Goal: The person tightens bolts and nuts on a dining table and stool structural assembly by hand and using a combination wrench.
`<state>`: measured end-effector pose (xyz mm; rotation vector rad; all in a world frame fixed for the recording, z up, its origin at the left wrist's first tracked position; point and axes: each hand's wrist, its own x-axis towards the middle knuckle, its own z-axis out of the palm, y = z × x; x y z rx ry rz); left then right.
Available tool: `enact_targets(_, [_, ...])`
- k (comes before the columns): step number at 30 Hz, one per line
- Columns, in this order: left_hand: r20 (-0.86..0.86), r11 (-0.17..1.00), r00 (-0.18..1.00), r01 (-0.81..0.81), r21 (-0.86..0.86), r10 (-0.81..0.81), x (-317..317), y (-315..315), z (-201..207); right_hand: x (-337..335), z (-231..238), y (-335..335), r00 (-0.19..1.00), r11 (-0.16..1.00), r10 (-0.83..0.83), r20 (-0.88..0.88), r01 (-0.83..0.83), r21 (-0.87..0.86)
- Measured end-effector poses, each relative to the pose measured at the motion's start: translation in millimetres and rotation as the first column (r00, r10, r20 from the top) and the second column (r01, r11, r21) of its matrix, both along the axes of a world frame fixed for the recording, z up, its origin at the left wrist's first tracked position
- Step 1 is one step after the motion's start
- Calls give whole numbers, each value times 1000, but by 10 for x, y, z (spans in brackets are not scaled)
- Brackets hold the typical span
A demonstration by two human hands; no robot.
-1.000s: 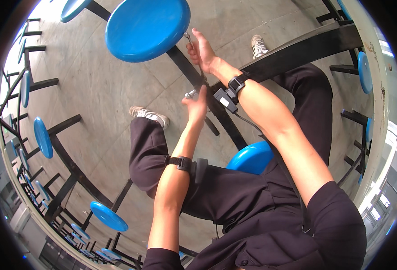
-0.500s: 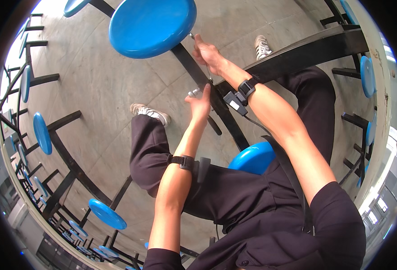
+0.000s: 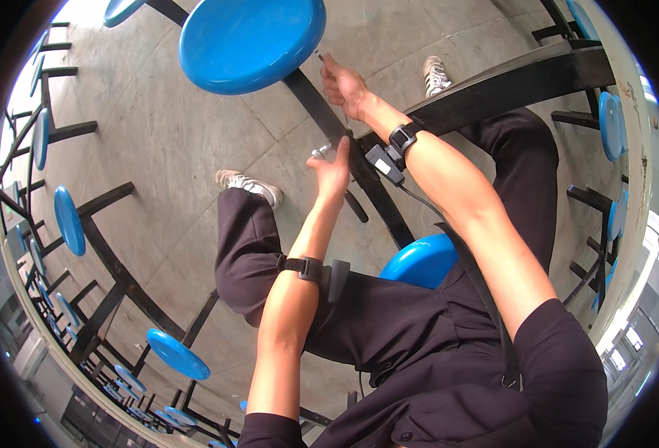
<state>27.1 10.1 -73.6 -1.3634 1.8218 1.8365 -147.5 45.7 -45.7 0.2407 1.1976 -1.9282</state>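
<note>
My right hand [image 3: 346, 86] is closed around a thin silver metal tool, probably a wrench; its tip [image 3: 319, 55] sticks out past my fingers beside the round blue seat [image 3: 253, 41]. The hand is just right of the black metal beam [image 3: 313, 104] that runs under that seat. Lower down, at the beam's left side, my left hand [image 3: 331, 175] has its thumb stretched up along the metal. Small silver bolts [image 3: 320, 152] show between its thumb and forefinger. The other left fingers are mostly hidden.
A wide black bar [image 3: 516, 86] branches off to the right, above my leg. Another blue seat [image 3: 421, 261] is between my thighs. Rows of blue seats on black frames [image 3: 124, 280] stand at the left. A pale table edge [image 3: 635, 224] curves along the right. Grey floor lies beneath.
My right hand has shifted slightly left and up, and the tool's thin shaft below it no longer shows clearly. The left hand stays in nearly the same place at the bolts.
</note>
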Motion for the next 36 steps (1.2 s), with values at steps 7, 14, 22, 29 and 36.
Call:
enact_targets(7, [25,1000,1000,-3,9,3,7,-16,-8,10,-1,-67,999,1000,17,51,-18,8])
enact_targets(14, [-3,1000,1000,-14,-18,14,4,10,-39,-78,-119,-97,993,996,-31,111,21,84])
enact_targets(22, [41,1000,999,-10,-7,11,15,3,-61,-32,-277,-195,996,982,-57,64,45,185])
enact_targets(29, [26,999,999,-30,-13,30,4,4,-5,-16,-367,-246,995,966,-90,49,75,247])
enact_targets(36, [6,999,1000,-24,36,23,8,17,25,51,-215,-203,995,972,-101,-19,103,212])
